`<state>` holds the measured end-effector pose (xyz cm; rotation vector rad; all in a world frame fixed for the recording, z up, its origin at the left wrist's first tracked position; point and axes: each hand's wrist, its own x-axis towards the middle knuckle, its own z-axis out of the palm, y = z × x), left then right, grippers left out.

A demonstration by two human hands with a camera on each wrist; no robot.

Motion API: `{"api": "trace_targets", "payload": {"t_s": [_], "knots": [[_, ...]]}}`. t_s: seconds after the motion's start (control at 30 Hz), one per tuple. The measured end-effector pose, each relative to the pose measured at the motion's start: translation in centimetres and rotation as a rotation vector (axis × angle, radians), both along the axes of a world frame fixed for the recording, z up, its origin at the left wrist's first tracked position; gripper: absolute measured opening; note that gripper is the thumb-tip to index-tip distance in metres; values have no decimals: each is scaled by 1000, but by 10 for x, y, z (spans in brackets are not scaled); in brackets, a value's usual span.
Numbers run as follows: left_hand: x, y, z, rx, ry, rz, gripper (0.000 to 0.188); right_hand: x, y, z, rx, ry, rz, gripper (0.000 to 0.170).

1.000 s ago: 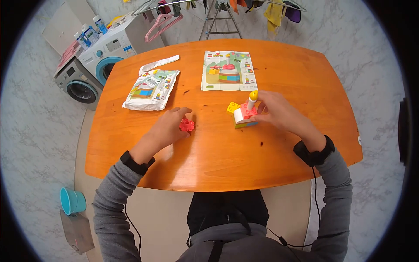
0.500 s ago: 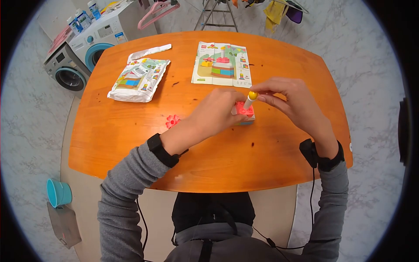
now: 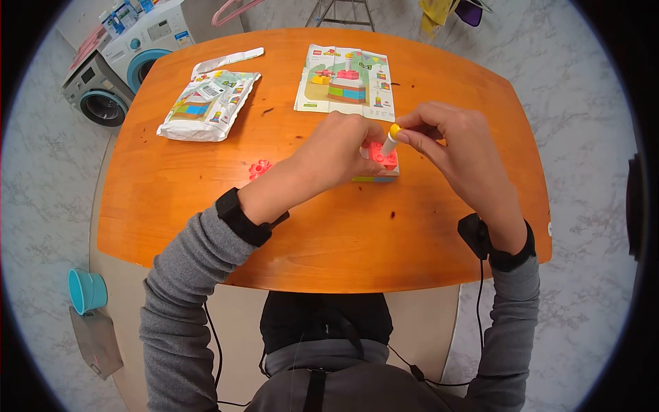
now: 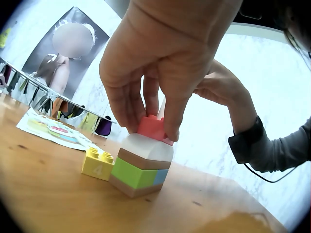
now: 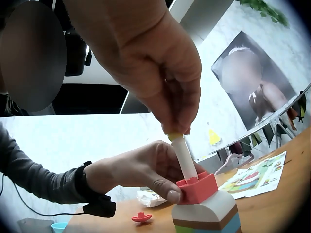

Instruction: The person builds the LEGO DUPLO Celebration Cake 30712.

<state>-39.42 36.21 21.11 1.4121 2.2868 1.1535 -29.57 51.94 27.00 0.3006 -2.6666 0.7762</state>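
Note:
A small block cake (image 4: 138, 170) stands on the wooden table, built of brown, green, blue and white layers. On its rounded white top sits a red brick (image 5: 201, 188), which my left hand (image 3: 336, 151) grips between thumb and fingers. The white candle (image 5: 183, 156) leans a little, its lower end at the studs of the red brick. With thumb and fingertips my right hand (image 3: 456, 141) pinches the yellow tip of the candle from above. Next to the cake lies a yellow brick (image 4: 97, 166) marked 4. A red flower piece (image 3: 259, 169) rests beside my left forearm.
Behind the hands a picture leaflet (image 3: 347, 81) lies flat on the table. A white printed bag (image 3: 209, 106) is at the back left, with a torn white strip (image 3: 226, 62) beyond it. The table's front edge (image 3: 329, 288) runs close to my body.
My left hand has left the red flower piece on the table, moved right and taken hold of the red brick. The right hand has gone from the cake's side up to the candle's tip.

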Motion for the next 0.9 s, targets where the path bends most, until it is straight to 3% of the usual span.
{"api": "trace_targets", "payload": {"t_s": [0.1, 0.17, 0.37, 0.47, 0.57, 0.63, 0.67, 0.73, 0.8, 0.87, 0.9], "knots": [[1, -1, 0, 5, 2, -3, 29, 2, 4, -4, 59, -3, -11, 18], [1, -1, -1, 8, 12, 3, 29, 3, 7, -10, -162, -141, 15, 24], [1, -5, -8, 89, -67, 11, 40, -1, 2, -32, -240, -240, 116, 32], [0, -18, -6, 100, -8, 116, 50, -7, 6, -30, -103, -401, 7, 32], [-15, -44, -1, 70, 109, 153, 56, -6, 13, -37, -82, -330, 28, 32], [-30, -68, -5, -76, 304, 199, 56, -6, 25, -41, -71, -302, 14, 30], [-35, -80, -5, -79, 307, 198, 56, -5, 32, -41, -59, -279, -1, 28], [-38, -99, -3, -350, 242, 222, 57, -5, 47, -39, -63, -297, -39, 29], [-36, -113, -12, -359, 233, 235, 54, -1, 60, -40, -68, -317, -79, 30], [-35, -120, -19, -370, 220, 251, 51, 6, 69, -45, 244, 61, -197, 29], [-33, -121, -20, -392, 188, 242, 47, 11, 69, -45, 243, 58, -195, 29]]}}
